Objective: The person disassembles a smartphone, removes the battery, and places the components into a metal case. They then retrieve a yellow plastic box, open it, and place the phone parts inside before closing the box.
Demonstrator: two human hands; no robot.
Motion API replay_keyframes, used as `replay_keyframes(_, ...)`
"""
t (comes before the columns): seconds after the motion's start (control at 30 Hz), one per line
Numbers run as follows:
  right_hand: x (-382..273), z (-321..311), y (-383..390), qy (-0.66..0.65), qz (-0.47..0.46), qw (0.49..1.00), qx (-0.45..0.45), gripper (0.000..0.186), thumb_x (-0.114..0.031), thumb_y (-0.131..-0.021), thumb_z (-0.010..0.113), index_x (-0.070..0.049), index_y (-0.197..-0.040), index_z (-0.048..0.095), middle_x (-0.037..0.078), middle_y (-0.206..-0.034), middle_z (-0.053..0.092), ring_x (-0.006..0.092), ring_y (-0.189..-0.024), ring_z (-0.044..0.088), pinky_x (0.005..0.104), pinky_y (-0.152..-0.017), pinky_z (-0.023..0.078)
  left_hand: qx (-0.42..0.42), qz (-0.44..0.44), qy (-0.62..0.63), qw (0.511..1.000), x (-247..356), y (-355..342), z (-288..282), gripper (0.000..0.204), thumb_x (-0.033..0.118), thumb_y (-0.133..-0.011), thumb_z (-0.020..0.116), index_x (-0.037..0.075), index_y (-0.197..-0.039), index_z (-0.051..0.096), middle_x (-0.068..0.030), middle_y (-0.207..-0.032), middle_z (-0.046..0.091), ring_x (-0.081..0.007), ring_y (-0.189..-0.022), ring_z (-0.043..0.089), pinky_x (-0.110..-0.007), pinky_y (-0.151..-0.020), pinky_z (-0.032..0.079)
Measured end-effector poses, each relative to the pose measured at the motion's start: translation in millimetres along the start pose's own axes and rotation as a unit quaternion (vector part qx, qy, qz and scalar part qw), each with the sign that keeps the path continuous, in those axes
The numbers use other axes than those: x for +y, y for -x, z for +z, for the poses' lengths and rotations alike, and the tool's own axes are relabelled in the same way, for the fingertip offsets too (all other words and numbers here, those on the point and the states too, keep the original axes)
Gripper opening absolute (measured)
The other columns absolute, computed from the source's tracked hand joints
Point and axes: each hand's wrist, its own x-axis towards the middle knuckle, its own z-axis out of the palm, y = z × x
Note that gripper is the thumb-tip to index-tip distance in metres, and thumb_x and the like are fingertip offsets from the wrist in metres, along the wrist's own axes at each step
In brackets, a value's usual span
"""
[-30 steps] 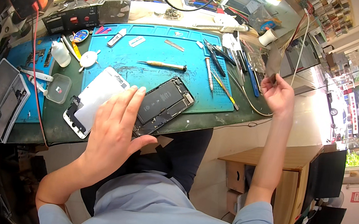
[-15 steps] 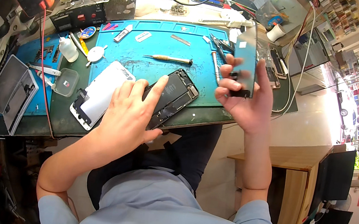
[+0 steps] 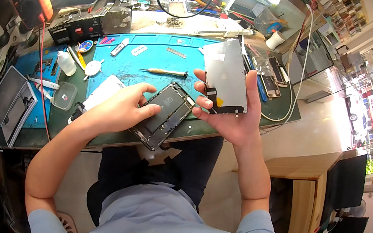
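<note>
In my right hand a phone screen panel stands upright, held by its edges, its grey backing toward me and a short flex cable at its lower left corner. An opened phone body lies at a slant near the table's front edge, battery and inner parts exposed. My left hand is at its left side, fingers loosely curved and apart, the thumb over the phone's edge; whether it touches is unclear. Partly under that hand and forearm lies a white-framed screen panel. A screwdriver rests beyond the phone.
The blue work mat bears small metal pieces. To the left are a white bottle, a clear plastic box and an opened silver device. Phone parts and a white cable lie at the right edge.
My right hand has turned the screen panel from its glossy face to its grey back and brought it leftward. My left hand has drawn back leftward from the phone body, which now sits slightly lower.
</note>
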Motion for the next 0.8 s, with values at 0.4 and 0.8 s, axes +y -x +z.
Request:
replay_keyframes(0.4, -4.8, 15.1, 13.9, 0.377, -0.044, 0.923, 0.071, 0.069, -0.057, -0.104, 0.038, 0.001, -0.141, 0.046, 0.01, -0.118, 0.061, 0.0155, -0.101, 0.061, 0.0303, -0.083, 0.048, -0.063, -0.001, 0.53, 0.846, -7.4, 15.0, 41.4, 0.049, 0.001, -0.092, 0.056, 0.001, -0.138, 0.038, -0.0128, -0.128, 0.057, -0.0231, -0.11, 0.065, -0.043, -0.09, 0.06)
replay_keyframes(0.8, 25.6, 54.1, -10.8, 0.744, -0.146, 0.651, 0.036, 0.064, -0.042, -0.095, 0.067, -0.003, -0.142, 0.05, 0.011, -0.127, 0.059, 0.0181, -0.106, 0.063, 0.0323, -0.088, 0.051, 0.052, 0.106, 0.63, 0.768, -25.1, 24.1, 78.1, 0.047, 0.0, -0.093, 0.057, 0.001, -0.137, 0.04, -0.0121, -0.134, 0.053, -0.0218, -0.119, 0.059, -0.04, -0.102, 0.052)
